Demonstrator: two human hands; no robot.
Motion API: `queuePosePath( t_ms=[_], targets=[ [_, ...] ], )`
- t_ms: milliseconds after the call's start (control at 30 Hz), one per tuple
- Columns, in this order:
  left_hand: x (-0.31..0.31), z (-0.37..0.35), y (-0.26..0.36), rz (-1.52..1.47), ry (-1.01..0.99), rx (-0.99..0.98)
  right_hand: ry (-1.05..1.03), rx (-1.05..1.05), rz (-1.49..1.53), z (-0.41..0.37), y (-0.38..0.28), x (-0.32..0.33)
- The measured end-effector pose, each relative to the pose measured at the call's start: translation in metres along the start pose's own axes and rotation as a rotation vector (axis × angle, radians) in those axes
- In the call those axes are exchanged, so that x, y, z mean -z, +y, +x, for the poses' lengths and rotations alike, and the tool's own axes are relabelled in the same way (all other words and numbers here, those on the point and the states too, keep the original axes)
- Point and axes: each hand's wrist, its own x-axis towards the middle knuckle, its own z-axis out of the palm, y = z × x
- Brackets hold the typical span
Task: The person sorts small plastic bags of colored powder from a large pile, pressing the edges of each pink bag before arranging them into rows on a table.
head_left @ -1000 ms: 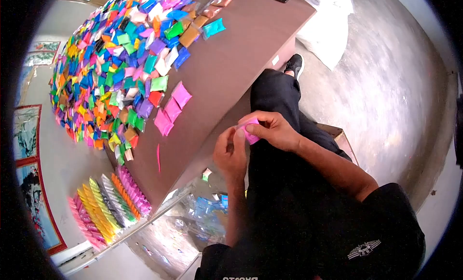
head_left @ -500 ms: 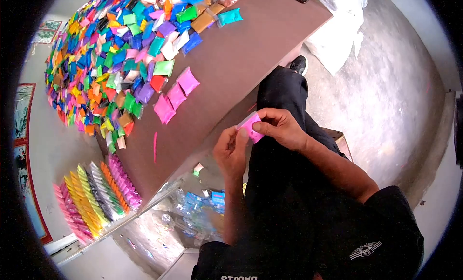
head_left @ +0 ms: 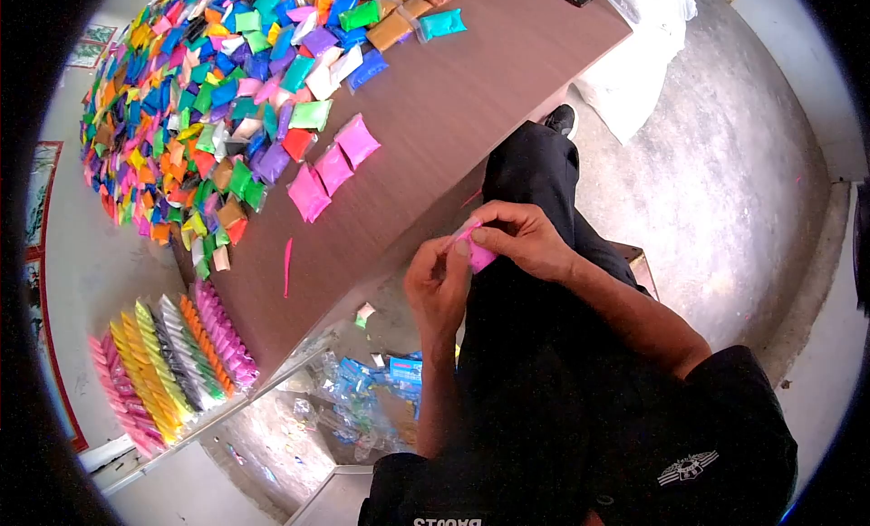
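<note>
Between my two hands, above my lap, is a small clear packet with pink filling (head_left: 483, 257). My left hand (head_left: 439, 279) pinches its left edge with thumb and fingers. My right hand (head_left: 523, 240) grips the top right part, thumb on the near face. Fingers cover part of the packet. On the brown table (head_left: 381, 200) beside my hands lie three similar pink packets (head_left: 333, 169) in a slanting row. A thin pink strip (head_left: 288, 267) rests nearer the table's left end.
A large heap of colourful packets (head_left: 217, 100) covers the table's far left. Rows of twisted coloured packs (head_left: 172, 363) stand at its left end. Clear and blue wrappers (head_left: 362, 399) lie below the near edge. A white plastic bag (head_left: 625, 91) sits beyond the right edge.
The packet has tilted and its top edge looks more folded between my fingers. Both hands stay in nearly the same place; the view has shifted slightly.
</note>
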Motion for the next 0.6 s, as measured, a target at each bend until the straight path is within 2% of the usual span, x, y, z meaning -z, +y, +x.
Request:
queuePosePath(
  t_ms=[200,267,300,400,500,600],
  targets=[
    [0.0006,0.0020,0.0023,0.105,-0.033,-0.041,0.009,-0.006,-0.011,-0.0001,-0.0024,0.0015],
    [-0.0039,0.0029,0.0075,-0.107,-0.020,0.060,0.002,0.032,-0.018,0.0015,-0.0012,0.0036],
    [-0.0039,0.0034,0.0053,-0.105,-0.023,0.061,-0.011,0.069,-0.025,0.0023,-0.0008,0.0043],
    [0.0000,0.0040,-0.0009,-0.102,-0.076,0.052,-0.036,0.014,0.004,0.0022,-0.0011,0.0035],
    [-0.0002,0.0051,-0.0002,0.030,-0.046,-0.006,-0.037,-0.027,0.041,0.0025,-0.0019,0.0054],
    [-0.0027,0.0069,0.0021,0.012,-0.042,-0.034,0.003,0.038,0.032,0.0021,0.0005,0.0080]
  ],
)
